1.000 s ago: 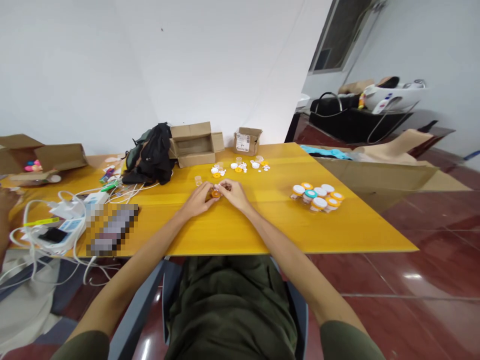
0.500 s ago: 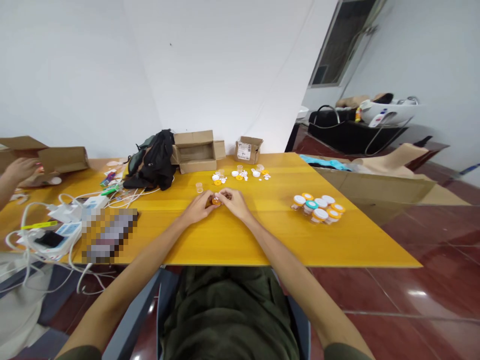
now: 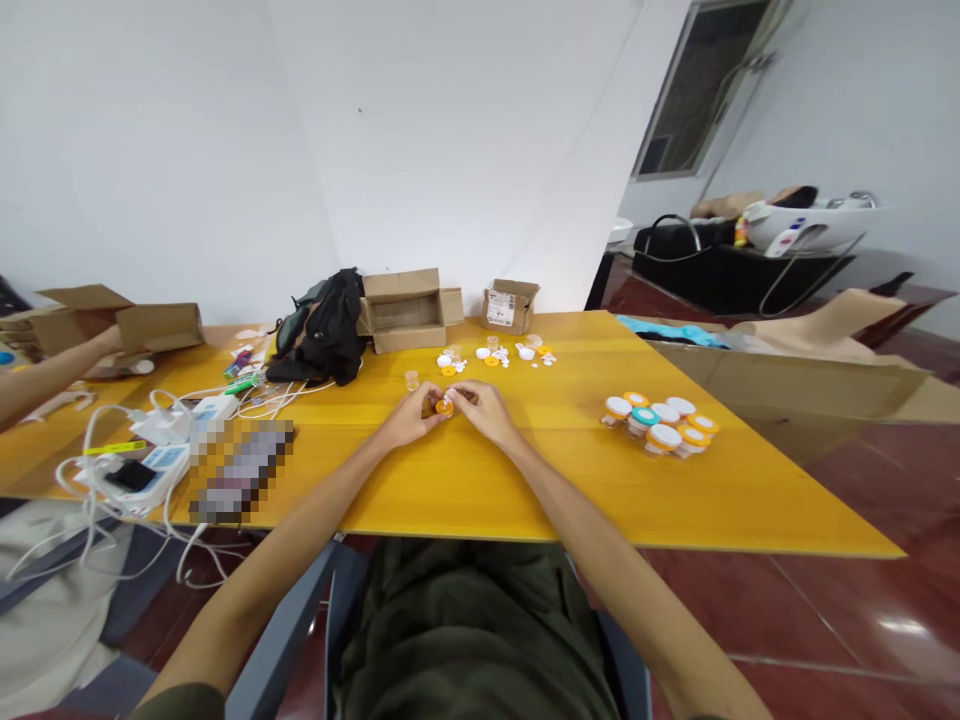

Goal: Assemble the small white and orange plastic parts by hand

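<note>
Close together over the middle of the yellow table [image 3: 465,500], my two hands meet at a small orange ring-like lid [image 3: 445,408]. My left hand [image 3: 411,415] has its fingers curled round the lid from the left. In the fingertips of my right hand [image 3: 484,408] is a small white piece [image 3: 449,396], held at the lid's top. A clear cup [image 3: 412,380] stands just beyond my left hand. Farther back lie small groups of white and orange parts [image 3: 491,361] with clear cups. At the right, several lidded jars [image 3: 664,437] stand clustered, with white, orange and teal tops.
Along the wall are a black bag [image 3: 322,330], an open cardboard box [image 3: 405,318] and a smaller box [image 3: 510,306]. Power strips [image 3: 176,440], white cables and a blurred-out device [image 3: 244,470] lie left. Another person's arm [image 3: 60,375] reaches toward a box at far left.
The view has shifted, so the table items appear farther right. My hands stay together at the orange lid, the white piece now showing more clearly. The other person's arm has reached farther toward the box.
</note>
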### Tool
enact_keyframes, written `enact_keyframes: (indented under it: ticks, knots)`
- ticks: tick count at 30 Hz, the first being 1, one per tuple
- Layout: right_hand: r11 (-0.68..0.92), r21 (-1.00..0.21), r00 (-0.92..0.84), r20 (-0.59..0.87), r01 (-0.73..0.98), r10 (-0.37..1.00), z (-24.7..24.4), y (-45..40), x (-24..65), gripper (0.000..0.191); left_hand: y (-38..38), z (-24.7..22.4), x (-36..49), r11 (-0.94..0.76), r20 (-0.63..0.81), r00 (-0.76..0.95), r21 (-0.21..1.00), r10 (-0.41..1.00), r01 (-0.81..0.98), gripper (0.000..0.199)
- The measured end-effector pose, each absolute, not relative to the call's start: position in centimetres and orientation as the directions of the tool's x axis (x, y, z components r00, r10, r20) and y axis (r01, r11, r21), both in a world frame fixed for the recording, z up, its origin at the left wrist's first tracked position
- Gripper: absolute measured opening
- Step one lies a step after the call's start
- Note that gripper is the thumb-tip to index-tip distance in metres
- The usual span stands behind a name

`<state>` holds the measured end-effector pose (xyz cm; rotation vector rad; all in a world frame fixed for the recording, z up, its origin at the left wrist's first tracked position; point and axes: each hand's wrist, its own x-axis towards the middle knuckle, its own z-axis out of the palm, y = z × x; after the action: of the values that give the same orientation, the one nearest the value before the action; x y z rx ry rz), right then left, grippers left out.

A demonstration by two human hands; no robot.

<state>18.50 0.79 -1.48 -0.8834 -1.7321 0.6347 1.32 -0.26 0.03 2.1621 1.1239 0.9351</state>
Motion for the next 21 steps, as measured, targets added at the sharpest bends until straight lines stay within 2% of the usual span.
enact_keyframes:
  ticks: [7, 21]
  knots:
    - [0.592, -0.712, -0.208, 0.558, 0.376, 0.803, -1.63, 0.73, 18.55, 0.014, -0.41, 0.23, 1.34, -0.501, 0.323, 0.416, 0.739, 0.85, 0.451, 0.02]
    - [0.561, -0.73, -0.219, 0.518, 0.39, 0.827, -1.54, 0.71, 18.41, 0.011, -0.24, 0.19, 1.1, -0.513, 0.321, 0.421, 0.698, 0.848, 0.5, 0.019]
